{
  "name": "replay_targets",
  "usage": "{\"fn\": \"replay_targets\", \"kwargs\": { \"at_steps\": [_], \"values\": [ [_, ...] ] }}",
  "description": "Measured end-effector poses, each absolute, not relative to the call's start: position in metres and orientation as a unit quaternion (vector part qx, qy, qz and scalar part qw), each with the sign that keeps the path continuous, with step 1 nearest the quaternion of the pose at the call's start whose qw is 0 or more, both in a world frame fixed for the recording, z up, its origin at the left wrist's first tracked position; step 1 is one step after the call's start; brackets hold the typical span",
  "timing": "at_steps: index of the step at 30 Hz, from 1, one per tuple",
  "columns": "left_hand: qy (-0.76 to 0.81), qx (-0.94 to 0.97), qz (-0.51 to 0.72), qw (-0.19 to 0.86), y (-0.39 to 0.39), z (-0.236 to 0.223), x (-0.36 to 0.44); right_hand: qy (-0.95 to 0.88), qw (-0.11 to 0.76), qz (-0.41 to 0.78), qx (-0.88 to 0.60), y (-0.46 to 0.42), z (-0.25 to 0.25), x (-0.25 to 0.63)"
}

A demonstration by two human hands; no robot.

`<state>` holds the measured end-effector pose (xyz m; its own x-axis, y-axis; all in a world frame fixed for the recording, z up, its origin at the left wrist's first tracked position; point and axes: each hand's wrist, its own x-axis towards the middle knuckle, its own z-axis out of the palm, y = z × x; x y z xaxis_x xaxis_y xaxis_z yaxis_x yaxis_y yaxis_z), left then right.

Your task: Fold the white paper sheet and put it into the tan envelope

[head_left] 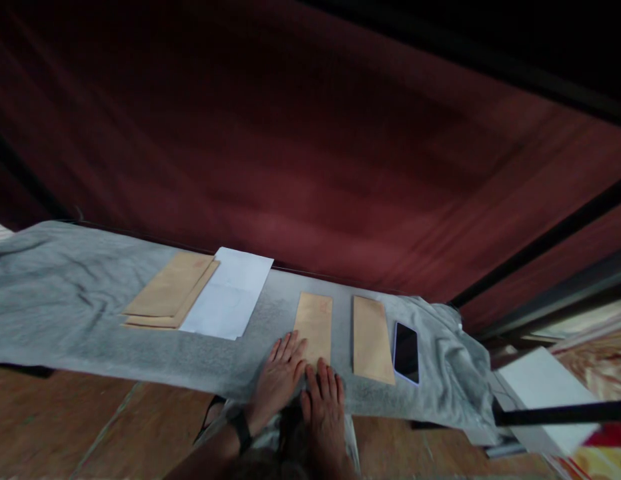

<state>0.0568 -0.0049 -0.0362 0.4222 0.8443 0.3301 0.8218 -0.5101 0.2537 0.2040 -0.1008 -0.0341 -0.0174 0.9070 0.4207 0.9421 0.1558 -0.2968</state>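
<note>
A brown paper envelope (pixel 314 323) lies flat in front of me on the grey cloth. My left hand (pixel 283 367) rests at its lower left edge, palm down with the fingers stretched out. Over its near end lies my right hand (pixel 323 393), fingers flat and pointing away from me. Neither hand grips anything. To the right sits another brown envelope (pixel 373 340). On the left, several brown envelopes (pixel 173 283) are stacked beside white paper sheets (pixel 235 287) that show a crease.
A phone (pixel 407 353) with a dark screen lies right of the envelopes. The grey cloth (pixel 270 320) covers a narrow surface. Behind it hangs a dark red fabric wall (pixel 290 167). A white box (pixel 545 393) and a black bar (pixel 560 413) stand at the right.
</note>
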Motion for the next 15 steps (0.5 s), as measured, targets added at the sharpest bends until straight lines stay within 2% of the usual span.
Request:
{"fn": "replay_targets", "kwargs": {
  "at_steps": [4,15],
  "values": [
    [0.567,0.787,0.243,0.020,-0.017,-0.037,0.060,-0.713,0.263,-0.018,-0.650,-0.101,-0.031,0.204],
    [0.593,0.743,0.254,0.181,-0.002,-0.016,0.065,-0.720,0.288,-0.061,-0.629,-0.099,-0.040,0.205]
  ]
}}
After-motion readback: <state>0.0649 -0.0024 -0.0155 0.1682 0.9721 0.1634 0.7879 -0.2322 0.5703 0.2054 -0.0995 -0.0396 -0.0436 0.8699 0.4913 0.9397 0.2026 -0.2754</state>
